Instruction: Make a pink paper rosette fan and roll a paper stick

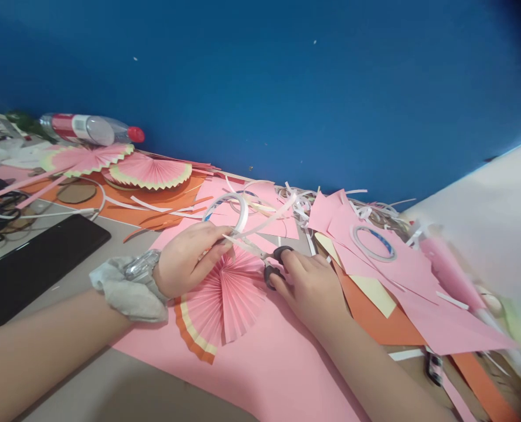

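1. The strip, white and narrow, runs from the left hand's fingertips up and to the right, above the fan; its near end is hidden by the fingers.
2. The left hand is closed to a pinch, thumb and forefinger pressed together on the strip.
3. The scissors lie across just below the strip, blades slightly parted, tips beside the left fingertips. Whether the blades touch the strip I cannot tell.
4. The right hand is curled around the scissors, its thumb at the lower black loop and its fingers at the upper one.
5. The fan, pleated pink with a yellow and orange edge on one part, lies below both hands, on the pink sheet.
6. A tape roll stands just beyond the left hand; a second roll lies on pink paper at the right.
7. On the worktop, at the left, lies a phone; farther back are two pleated half-rounds and a bottle on its side.
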{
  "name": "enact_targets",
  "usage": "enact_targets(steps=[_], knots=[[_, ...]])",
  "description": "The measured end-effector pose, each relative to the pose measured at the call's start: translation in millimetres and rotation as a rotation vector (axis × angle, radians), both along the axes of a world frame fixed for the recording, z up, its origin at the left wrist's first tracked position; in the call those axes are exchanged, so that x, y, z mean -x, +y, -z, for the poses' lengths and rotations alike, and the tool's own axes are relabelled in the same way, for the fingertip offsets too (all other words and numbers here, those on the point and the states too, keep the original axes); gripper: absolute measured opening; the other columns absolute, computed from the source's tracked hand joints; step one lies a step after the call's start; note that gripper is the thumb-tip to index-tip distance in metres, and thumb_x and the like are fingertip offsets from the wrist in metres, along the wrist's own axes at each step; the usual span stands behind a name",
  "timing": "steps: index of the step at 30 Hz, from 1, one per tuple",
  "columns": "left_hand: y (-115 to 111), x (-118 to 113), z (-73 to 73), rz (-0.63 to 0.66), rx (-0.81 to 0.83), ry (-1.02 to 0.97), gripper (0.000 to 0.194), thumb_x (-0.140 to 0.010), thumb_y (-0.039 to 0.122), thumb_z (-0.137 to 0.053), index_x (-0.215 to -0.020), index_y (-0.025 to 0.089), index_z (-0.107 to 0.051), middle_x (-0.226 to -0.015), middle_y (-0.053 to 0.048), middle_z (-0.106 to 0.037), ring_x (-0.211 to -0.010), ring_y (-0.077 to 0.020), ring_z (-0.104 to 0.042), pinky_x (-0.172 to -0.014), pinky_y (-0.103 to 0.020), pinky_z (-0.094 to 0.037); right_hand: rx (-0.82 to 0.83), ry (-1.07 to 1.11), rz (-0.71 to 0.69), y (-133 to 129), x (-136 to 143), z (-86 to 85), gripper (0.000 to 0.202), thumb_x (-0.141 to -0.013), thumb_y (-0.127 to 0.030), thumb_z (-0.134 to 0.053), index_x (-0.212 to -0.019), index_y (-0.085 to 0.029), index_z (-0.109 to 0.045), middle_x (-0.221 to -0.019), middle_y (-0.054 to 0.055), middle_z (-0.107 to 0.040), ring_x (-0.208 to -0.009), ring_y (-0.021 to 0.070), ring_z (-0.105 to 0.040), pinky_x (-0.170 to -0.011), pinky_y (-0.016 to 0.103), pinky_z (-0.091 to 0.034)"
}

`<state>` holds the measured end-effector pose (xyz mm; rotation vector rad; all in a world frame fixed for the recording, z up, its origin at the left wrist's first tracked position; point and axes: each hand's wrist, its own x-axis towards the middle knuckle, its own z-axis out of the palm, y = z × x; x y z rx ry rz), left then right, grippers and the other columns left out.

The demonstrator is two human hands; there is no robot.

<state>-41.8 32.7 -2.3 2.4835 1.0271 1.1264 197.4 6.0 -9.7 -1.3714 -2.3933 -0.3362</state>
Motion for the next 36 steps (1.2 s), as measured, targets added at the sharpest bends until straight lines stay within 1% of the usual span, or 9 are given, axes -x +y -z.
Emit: enact_targets(steps=[3,6,15,23,27,31,34,36], knots=[[-0.2,-1.0,-0.5,0.014,0.059,-0.027,0.020,-0.091,0.018,-0.038,-0.086,0.018,-0.058,-0.083,-0.005,-0.065,-0.082,-0.0183,-0.058,-0.080,-0.030,-0.043,-0.016,-0.006,-0.004,0.8,-0.2,0.1,0.007,-0.083,-0.025,-0.052,-0.080,-0.019,-0.054,-0.063,-0.002,-0.060,-0.059,0.0164,-0.055,-0.061,0.030,-0.030],[-0.3,-1.5,-0.7,0.019,0.088,-0.033,0.021,-0.092,0.019,-0.038,-0.085,0.017,-0.058,-0.084,-0.005,-0.064,-0.081,-0.0181,-0.057,-0.079,-0.030,-0.042,-0.031,-0.014,-0.007,0.6,-0.5,0.0,0.007,-0.083,-0.024,-0.052,-0.079,-0.019,-0.054,-0.062,-0.003,-0.060,-0.058,0.0159,-0.055,-0.061,0.030,-0.029],[-0.3,-1.3,-7.5,0.051,0.117,-0.047,0.021,-0.092,0.015,-0.037,-0.083,0.017,-0.056,-0.079,-0.002,-0.063,-0.076,-0.0155,-0.054,-0.076,-0.027,-0.041,-0.016,-0.029,-0.007,-0.6,0.9,-1.2,0.009,-0.085,-0.024,-0.051,-0.083,-0.017,-0.056,-0.063,-0.001,-0.062,-0.059,0.0169,-0.056,-0.062,0.030,-0.029],[0.1,-2.7,-6.4,0.039,0.100,-0.066,0.019,-0.091,0.014,-0.039,-0.084,0.017,-0.056,-0.079,-0.002,-0.063,-0.078,-0.0153,-0.054,-0.077,-0.026,-0.041,-0.009,-0.033,-0.012,-1.4,3.4,-3.3,0.010,-0.085,-0.022,-0.050,-0.082,-0.016,-0.057,-0.063,0.000,-0.064,-0.058,0.0179,-0.056,-0.061,0.030,-0.029],[-0.7,-2.0,-8.5,0.047,0.108,-0.056,0.019,-0.092,0.014,-0.038,-0.085,0.016,-0.056,-0.078,-0.002,-0.063,-0.076,-0.0143,-0.054,-0.076,-0.025,-0.040,-0.014,-0.037,-0.011,-2.2,3.6,-3.0,0.012,-0.086,-0.021,-0.049,-0.082,-0.016,-0.059,-0.063,0.000,-0.064,-0.057,0.0183,-0.056,-0.060,0.030,-0.029],[-1.2,-1.9,-9.4,0.049,0.105,-0.038,0.018,-0.092,0.013,-0.038,-0.086,0.016,-0.055,-0.078,-0.001,-0.063,-0.076,-0.0140,-0.054,-0.076,-0.025,-0.039,0.026,-0.019,-0.001,-1.7,4.9,-4.7,0.013,-0.086,-0.020,-0.048,-0.082,-0.016,-0.059,-0.063,0.000,-0.064,-0.057,0.0180,-0.056,-0.059,0.029,-0.029],[-0.9,-2.0,-7.4,0.054,0.097,-0.030,0.019,-0.092,0.014,-0.038,-0.085,0.016,-0.055,-0.078,-0.002,-0.063,-0.075,-0.0151,-0.054,-0.075,-0.026,-0.040,0.091,-0.011,0.027,-1.4,8.0,-8.0,0.009,-0.083,-0.021,-0.052,-0.080,-0.017,-0.060,-0.063,0.000,-0.064,-0.059,0.0184,-0.056,-0.058,0.029,-0.028],[-0.2,-1.9,-5.8,0.053,0.062,-0.030,0.016,-0.092,0.015,-0.039,-0.091,0.016,-0.055,-0.081,-0.003,-0.063,-0.078,-0.0163,-0.055,-0.076,-0.027,-0.041,0.126,-0.004,0.039,-1.4,10.2,-10.6,0.007,-0.080,-0.022,-0.054,-0.081,-0.017,-0.059,-0.064,0.001,-0.064,-0.061,0.0192,-0.056,-0.057,0.029,-0.028]])
